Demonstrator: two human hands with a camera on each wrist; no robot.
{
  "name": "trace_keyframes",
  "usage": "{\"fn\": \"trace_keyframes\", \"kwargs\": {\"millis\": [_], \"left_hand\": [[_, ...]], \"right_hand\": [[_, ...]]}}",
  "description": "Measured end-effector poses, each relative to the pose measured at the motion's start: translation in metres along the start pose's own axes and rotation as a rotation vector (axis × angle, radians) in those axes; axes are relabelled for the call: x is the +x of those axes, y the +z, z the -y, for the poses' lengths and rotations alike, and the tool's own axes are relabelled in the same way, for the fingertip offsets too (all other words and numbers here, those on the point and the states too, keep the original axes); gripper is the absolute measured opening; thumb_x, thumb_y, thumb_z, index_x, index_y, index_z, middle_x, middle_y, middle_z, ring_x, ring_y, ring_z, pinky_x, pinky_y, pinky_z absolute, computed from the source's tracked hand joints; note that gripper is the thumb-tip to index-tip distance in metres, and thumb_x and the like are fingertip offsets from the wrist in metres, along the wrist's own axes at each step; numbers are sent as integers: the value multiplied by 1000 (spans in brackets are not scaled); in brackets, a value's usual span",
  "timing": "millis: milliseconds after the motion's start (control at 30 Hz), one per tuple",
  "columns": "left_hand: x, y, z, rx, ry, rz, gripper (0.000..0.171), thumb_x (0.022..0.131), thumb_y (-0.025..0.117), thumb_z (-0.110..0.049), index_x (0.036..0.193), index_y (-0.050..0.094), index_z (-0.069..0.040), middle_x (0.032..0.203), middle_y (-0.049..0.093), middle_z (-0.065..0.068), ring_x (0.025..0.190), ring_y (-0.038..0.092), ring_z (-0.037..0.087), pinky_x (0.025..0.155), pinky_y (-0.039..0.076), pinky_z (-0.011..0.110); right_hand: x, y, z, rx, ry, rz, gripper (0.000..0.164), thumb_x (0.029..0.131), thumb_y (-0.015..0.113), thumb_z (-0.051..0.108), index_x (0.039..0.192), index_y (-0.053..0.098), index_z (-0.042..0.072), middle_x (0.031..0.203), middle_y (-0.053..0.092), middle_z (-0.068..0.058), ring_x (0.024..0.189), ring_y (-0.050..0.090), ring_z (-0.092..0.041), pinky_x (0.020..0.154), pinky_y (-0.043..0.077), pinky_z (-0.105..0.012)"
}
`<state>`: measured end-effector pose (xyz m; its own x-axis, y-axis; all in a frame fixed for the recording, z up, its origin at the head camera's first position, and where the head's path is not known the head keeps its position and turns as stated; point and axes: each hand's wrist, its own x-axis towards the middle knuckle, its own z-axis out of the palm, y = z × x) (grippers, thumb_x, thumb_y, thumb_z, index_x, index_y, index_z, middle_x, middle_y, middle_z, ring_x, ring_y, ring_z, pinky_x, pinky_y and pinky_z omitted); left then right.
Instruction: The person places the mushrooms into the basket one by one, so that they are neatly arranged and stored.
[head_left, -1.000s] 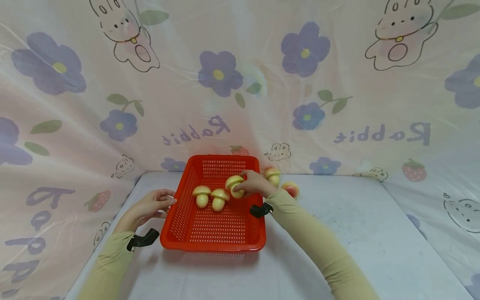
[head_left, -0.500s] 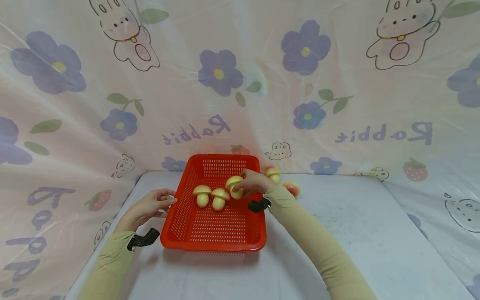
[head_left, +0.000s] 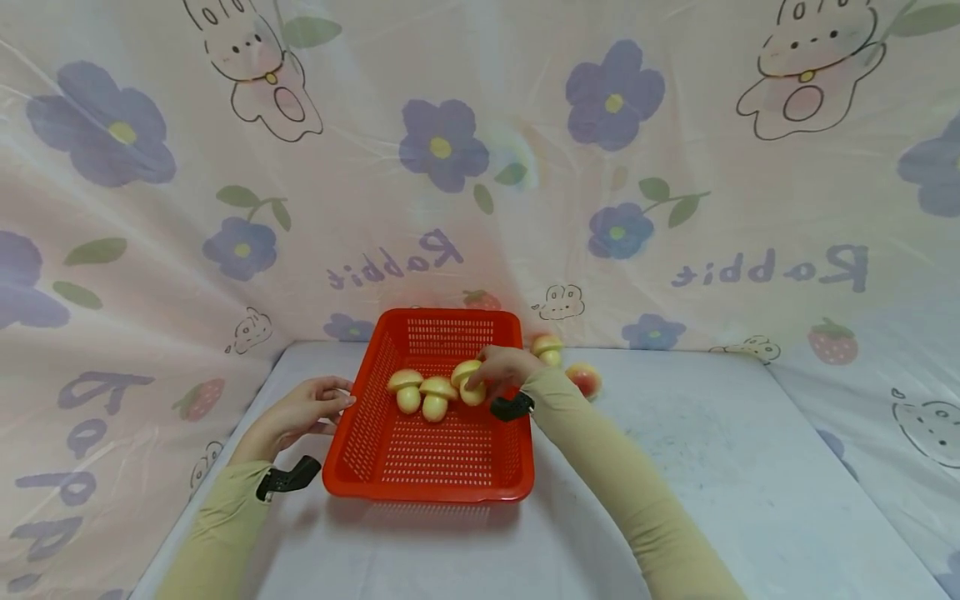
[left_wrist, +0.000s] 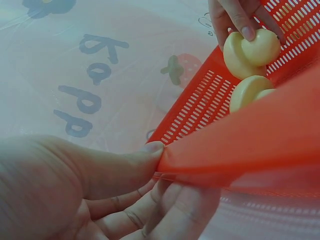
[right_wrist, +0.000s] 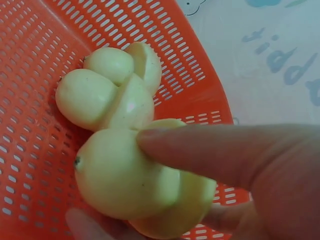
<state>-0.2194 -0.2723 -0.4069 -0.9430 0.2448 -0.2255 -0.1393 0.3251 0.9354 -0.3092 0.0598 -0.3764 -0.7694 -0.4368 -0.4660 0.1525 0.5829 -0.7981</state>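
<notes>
A red perforated plastic basket [head_left: 427, 492] stands on the table in the head view. My left hand [head_left: 300, 412] pinches its left rim, thumb [left_wrist: 130, 165] on top and fingers underneath. Inside the basket, my right hand [head_left: 512, 367] holds a pale yellow toy mushroom [right_wrist: 125, 175] between thumb and fingers, low over the basket floor. Two like mushrooms lie to its left, one at the far left [head_left: 407, 393] and one in the middle [head_left: 435, 400]. The right wrist view has the held mushroom right against its neighbour.
Behind my right wrist, outside the basket, is another mushroom [head_left: 550, 348]. A red and yellow round fruit [head_left: 583, 381] sits beside it on the white table [head_left: 712, 467]. A curtain [head_left: 525, 167] printed with rabbits and flowers rises at the back and left.
My right hand has lowered the held mushroom slightly, closer to the middle one, which has shifted a little left. The left hand stays at the rim.
</notes>
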Motion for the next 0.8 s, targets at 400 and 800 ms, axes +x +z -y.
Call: {"fn": "trace_keyframes", "kwargs": {"millis": [400,800], "left_hand": [[-1,-1,0,-7,2,-3,44,96,59,-18,129,42,7,97,62,15,77,61,24,72,57,40],[-2,0,-2,-5,15,20,45,97,59,-18,129,41,8,98,61,15,78,61,24,71,57,39]], "right_hand": [[3,7,-2,-46,8,-54,64,83,70,2,136,35,-8,114,50,-19,77,67,-33,65,57,-37],[5,10,-3,-38,47,-66,68,85,68,2,140,28,-6,115,49,-20,78,68,-35,69,57,-38]]}}
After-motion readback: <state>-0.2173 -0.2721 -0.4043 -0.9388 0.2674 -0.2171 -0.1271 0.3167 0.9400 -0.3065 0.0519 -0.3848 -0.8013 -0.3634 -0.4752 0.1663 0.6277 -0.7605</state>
